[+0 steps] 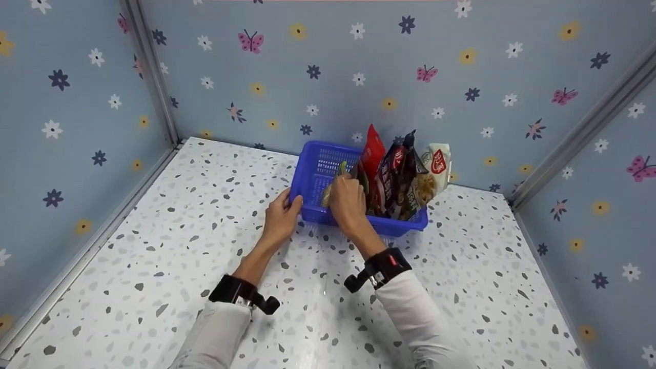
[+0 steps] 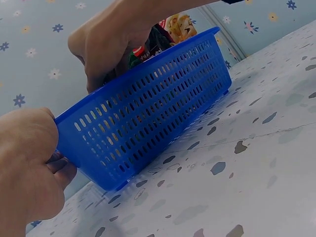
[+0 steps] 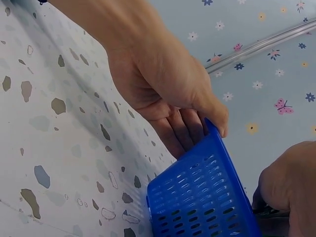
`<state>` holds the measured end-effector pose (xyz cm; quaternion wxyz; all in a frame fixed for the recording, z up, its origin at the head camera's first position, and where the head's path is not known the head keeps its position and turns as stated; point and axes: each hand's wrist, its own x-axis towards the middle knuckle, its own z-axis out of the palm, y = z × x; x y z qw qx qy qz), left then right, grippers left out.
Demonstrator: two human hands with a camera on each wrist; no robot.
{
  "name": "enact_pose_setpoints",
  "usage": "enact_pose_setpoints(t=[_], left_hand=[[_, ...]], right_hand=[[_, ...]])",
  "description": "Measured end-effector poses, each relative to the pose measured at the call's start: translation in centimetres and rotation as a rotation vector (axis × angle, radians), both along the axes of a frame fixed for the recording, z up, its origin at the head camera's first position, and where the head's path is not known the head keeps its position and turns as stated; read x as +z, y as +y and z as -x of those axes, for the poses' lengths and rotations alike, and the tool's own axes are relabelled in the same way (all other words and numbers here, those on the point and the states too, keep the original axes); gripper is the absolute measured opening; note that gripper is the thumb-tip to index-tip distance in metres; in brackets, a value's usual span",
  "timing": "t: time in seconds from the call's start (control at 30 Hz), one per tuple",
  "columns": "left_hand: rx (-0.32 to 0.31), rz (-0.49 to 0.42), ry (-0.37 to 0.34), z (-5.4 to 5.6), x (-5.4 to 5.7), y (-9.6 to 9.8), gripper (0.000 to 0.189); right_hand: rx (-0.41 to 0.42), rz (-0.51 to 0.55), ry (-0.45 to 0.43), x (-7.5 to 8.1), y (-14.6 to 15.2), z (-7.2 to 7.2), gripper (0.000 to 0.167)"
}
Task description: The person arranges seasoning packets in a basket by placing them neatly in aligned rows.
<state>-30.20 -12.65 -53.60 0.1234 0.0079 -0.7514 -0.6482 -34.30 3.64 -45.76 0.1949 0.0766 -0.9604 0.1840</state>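
Observation:
A blue plastic basket with slotted walls stands on the speckled tabletop close to the back wall. My left hand grips its left end, the thumb over the rim and the fingers beneath it outside, as the right wrist view shows. Inside the basket, my right hand has its fingers curled down on a green and yellowish packet, mostly hidden by the hand. Just right of that hand stand a red packet, a dark packet and a cream packet, upright and leaning.
The white speckled tabletop spreads in front of the basket and to both sides. Blue flowered panels enclose it at the back, left and right, with metal posts at the corners.

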Motion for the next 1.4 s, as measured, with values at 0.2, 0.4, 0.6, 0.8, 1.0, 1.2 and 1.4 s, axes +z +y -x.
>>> enact_pose_setpoints(t=[0.2,0.4,0.6,0.8,1.0,1.2,1.4], left_hand=[[-0.014,-0.028,0.007,0.0,0.1,0.0,0.054],[-0.016,-0.029,-0.003,0.0,0.1,0.2,0.055],[-0.012,-0.024,-0.019,0.2,0.1,0.3,0.055],[0.013,0.022,-0.013,0.3,0.0,0.2,0.055],[0.016,0.007,-0.013,0.1,0.1,0.4,0.054],[-0.003,-0.014,-0.008,0.2,0.1,0.3,0.054],[-0.017,-0.041,-0.060,0.1,0.3,-0.5,0.062]], right_hand=[[0.010,-0.019,0.045,0.4,0.4,-0.7,0.020],[0.037,-0.028,0.094,0.6,1.0,-2.0,0.024],[0.097,-0.049,0.136,0.3,2.4,-3.3,0.029],[0.154,-0.076,0.224,-0.4,3.5,-4.0,0.028],[0.204,-0.057,0.275,-1.0,4.8,-4.5,0.028],[0.276,-0.008,0.324,-1.7,6.4,-5.2,0.027],[0.508,0.142,0.245,-2.9,8.7,-6.2,0.039]])
